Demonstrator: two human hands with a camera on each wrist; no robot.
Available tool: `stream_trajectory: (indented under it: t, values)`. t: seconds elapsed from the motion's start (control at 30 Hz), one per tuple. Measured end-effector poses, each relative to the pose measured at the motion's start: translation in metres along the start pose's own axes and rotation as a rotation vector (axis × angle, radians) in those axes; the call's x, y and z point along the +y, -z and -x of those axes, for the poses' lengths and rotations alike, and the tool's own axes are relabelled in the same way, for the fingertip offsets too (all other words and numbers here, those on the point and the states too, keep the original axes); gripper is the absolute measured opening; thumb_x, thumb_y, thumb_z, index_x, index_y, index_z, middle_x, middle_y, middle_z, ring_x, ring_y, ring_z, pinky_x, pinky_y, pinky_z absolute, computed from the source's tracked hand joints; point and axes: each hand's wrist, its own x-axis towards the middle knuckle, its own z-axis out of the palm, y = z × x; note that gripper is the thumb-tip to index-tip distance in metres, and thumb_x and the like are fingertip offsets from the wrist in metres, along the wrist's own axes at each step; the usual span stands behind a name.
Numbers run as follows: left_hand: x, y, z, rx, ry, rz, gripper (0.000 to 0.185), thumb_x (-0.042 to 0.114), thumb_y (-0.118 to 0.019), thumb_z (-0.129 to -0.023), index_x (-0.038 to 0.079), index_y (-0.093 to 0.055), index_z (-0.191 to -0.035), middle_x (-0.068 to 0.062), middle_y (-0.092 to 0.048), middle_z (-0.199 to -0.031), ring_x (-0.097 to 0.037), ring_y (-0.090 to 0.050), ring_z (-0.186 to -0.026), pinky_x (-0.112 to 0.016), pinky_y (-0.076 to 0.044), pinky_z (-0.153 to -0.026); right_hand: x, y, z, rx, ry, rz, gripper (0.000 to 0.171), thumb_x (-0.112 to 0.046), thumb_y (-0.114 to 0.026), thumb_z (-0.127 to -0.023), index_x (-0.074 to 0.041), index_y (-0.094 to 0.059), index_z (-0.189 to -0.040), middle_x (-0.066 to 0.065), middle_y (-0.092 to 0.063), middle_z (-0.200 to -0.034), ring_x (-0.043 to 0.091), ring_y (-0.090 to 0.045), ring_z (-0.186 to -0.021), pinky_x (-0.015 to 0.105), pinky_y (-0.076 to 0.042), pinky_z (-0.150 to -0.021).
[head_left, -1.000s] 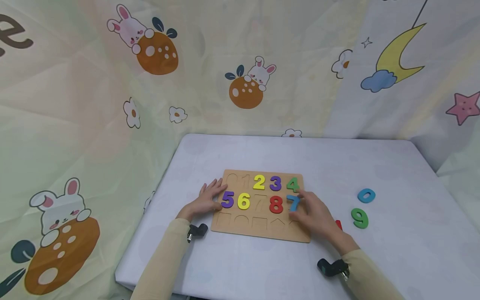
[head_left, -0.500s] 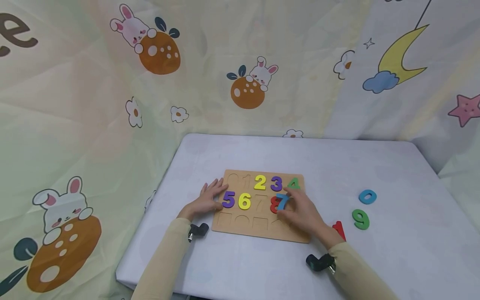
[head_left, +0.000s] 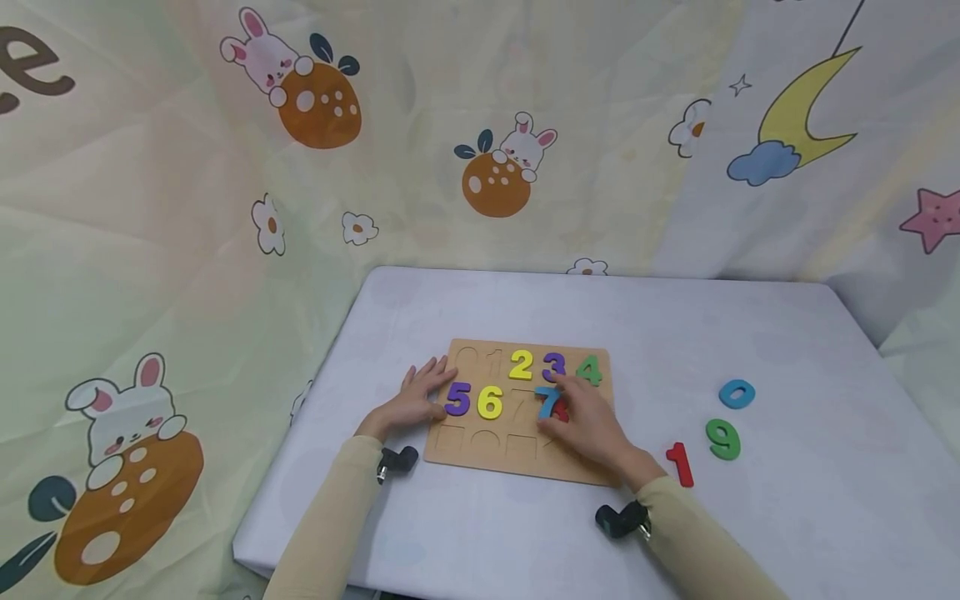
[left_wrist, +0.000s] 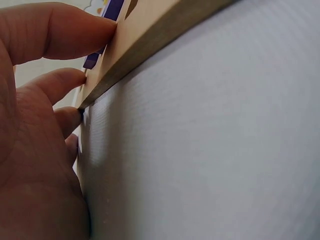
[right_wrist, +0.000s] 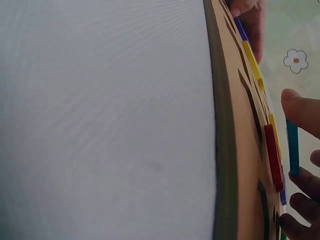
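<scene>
A wooden number board (head_left: 495,465) lies on the table, with numbers 2 to 6 and a red 8 (right_wrist: 273,157) in it. My left hand (head_left: 408,406) rests at the board's left edge, its thumb touching the wood near the purple 5 (head_left: 457,399) and its fingers extended. Between the thumb and fingers of my right hand (head_left: 596,425), a blue number 7 (head_left: 547,402) is pinched. The right wrist view shows this 7 (right_wrist: 293,147) held above the board, apart from it. In the head view it partly covers the red 8, just right of the 7-shaped recess.
To the right of the board lie a blue 0 (head_left: 737,394), a green 9 (head_left: 723,439) and a red 1 (head_left: 679,465) on the white table (head_left: 825,400). Outlined recesses for 0 and 1 show in the board's upper left. A printed cloth (head_left: 420,100) hangs behind the table.
My right hand has carried the blue 7 leftward, from right of the red 8 to over its left part. The red 1 has come fully into sight. My left hand stays put.
</scene>
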Motion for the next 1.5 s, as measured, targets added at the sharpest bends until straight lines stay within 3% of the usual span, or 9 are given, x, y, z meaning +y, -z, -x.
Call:
stream_trajectory:
  t: [0.77, 1.5]
  values:
    - [0.001, -0.001, 0.000, -0.008, -0.016, -0.014, 0.085, 0.016, -0.068, -0.073, 0.015, -0.037, -0.152, -0.002, -0.011, -0.164, -0.020, 0.005, -0.151, -0.046, 0.015, -0.119, -0.013, -0.019, -0.011, -0.069, -0.025, 0.064, 0.080, -0.040, -0.079, -0.077, -0.012, -0.046, -0.144, 0.010, -0.050, -0.140, 0.029, -0.047, -0.129, 0.047, -0.046, -0.105]
    - [0.003, -0.001, 0.002, -0.008, 0.004, -0.022, 0.086, 0.016, -0.067, -0.073, 0.016, -0.035, -0.152, -0.001, -0.010, -0.164, -0.020, 0.005, -0.151, -0.045, 0.015, -0.119, -0.018, -0.029, -0.018, 0.005, 0.011, 0.135, 0.073, -0.040, -0.084, -0.072, -0.011, -0.056, -0.133, 0.008, -0.058, -0.127, 0.028, -0.055, -0.117, 0.044, -0.047, -0.102]
